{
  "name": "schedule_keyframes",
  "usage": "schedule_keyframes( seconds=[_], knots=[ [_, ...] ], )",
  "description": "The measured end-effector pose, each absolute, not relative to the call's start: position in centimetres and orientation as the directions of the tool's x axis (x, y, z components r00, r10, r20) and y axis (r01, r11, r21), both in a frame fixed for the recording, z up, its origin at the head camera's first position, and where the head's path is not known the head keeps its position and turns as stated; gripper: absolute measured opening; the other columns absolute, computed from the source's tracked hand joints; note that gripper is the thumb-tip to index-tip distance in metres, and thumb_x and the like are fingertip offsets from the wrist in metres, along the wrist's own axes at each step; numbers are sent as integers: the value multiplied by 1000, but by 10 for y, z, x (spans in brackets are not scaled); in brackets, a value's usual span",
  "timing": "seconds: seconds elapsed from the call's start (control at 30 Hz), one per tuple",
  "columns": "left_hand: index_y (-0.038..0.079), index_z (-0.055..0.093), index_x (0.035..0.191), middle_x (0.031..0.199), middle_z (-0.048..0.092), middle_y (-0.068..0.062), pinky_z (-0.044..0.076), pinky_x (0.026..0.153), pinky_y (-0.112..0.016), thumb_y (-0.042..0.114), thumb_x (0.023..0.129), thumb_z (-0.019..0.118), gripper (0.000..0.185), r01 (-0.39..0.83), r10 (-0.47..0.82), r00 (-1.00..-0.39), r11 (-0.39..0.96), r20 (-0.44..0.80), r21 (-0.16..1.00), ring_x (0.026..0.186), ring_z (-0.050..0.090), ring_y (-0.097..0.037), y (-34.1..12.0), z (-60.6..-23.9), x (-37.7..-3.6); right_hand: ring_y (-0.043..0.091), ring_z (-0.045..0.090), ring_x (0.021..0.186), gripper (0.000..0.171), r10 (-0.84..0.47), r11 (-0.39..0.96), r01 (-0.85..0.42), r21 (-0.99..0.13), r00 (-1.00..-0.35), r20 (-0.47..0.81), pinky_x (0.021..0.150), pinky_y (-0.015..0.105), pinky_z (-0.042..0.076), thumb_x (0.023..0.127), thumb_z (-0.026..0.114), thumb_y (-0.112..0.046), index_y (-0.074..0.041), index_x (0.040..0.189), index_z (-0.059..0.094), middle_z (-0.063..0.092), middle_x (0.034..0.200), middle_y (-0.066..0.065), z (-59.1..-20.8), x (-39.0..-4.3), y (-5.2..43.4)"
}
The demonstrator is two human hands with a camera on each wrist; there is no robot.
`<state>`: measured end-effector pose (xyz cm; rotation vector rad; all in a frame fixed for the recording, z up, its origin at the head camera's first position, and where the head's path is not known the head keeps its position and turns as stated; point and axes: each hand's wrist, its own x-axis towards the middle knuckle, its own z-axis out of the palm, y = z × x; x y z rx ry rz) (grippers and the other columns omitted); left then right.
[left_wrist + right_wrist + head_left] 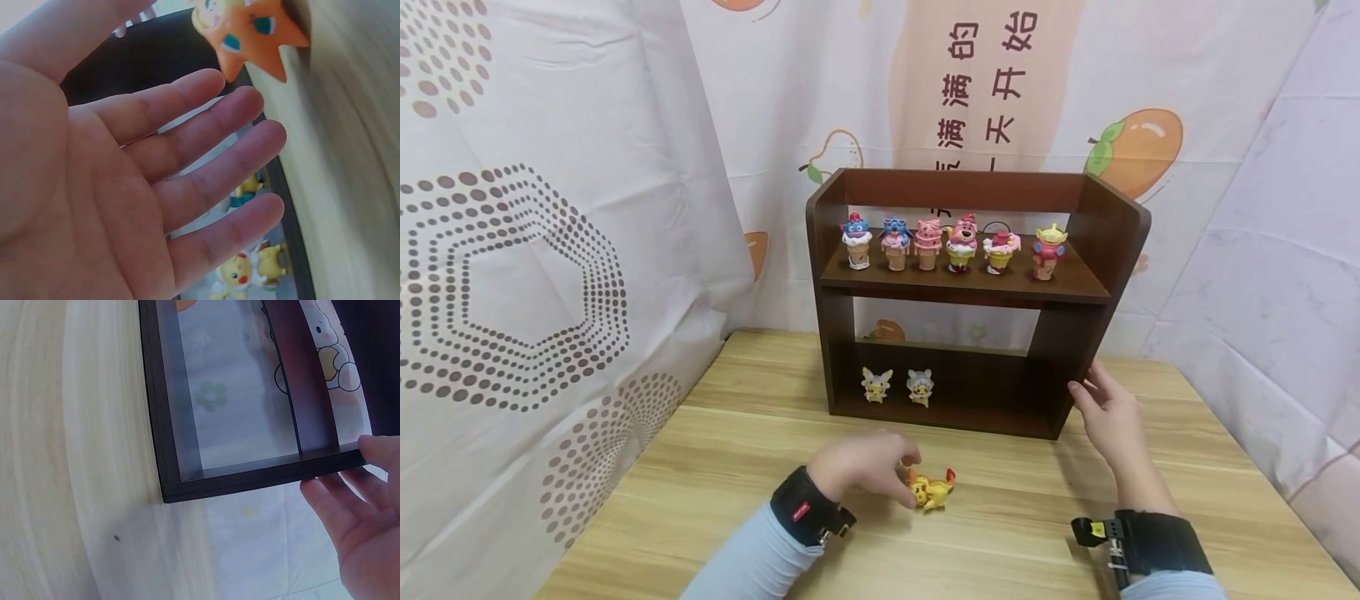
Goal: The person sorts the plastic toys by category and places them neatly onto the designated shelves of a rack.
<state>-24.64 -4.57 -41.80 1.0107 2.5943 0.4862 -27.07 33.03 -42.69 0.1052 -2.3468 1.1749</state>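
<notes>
Toy, yellow-orange, lies on its side on table, just right of left hand, long axis roughly left-right. Left hand's fingers are straight and spread, touching or almost touching it, holding nothing. Right hand, relaxed, rests fingertips on shelf side, well apart from toy.
</notes>
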Motion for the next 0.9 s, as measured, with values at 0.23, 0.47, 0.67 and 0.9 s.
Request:
schedule_keyframes(
  seconds=[0.23, 0.47, 0.67, 0.9],
  knots=[
    [15, 71, 106, 88, 60, 12, 47, 74, -21, 34, 74, 89, 42, 602, 702, -692, 689, -168, 404, 81, 55, -3, -39, -423, -247, 48, 58, 118, 54, 153, 627, -292, -722, -863, 481, 74, 5, 46, 104, 59, -17, -14, 156, 43, 58, 137, 28, -427, -272, 331],
    [19, 69, 99, 83, 58, 13, 45, 67, -21, 27, 71, 89, 36, 593, 691, -701, 701, -173, 396, 76, 53, -4, -35, -428, -246, 48, 58, 119, 54, 147, 622, -294, -726, -867, 477, 75, 5, 46, 104, 58, -18, -14, 156, 43, 57, 138, 28, -428, -271, 331],
    [20, 68, 96, 83, 58, 12, 45, 67, -21, 26, 71, 90, 34, 590, 683, -711, 710, -170, 384, 75, 52, -4, -33, -429, -247, 48, 57, 120, 54, 144, 609, -296, -736, -871, 470, 75, 6, 46, 105, 58, -18, -13, 156, 42, 56, 139, 28, -427, -271, 331],
    [20, 67, 92, 81, 58, 12, 45, 65, -21, 26, 73, 89, 30, 591, 685, -708, 708, -173, 388, 72, 52, -4, -30, -432, -249, 48, 57, 121, 56, 138, 606, -293, -740, -877, 460, 75, 6, 46, 105, 57, -19, -10, 157, 39, 53, 141, 29, -427, -270, 332]
  ],
)
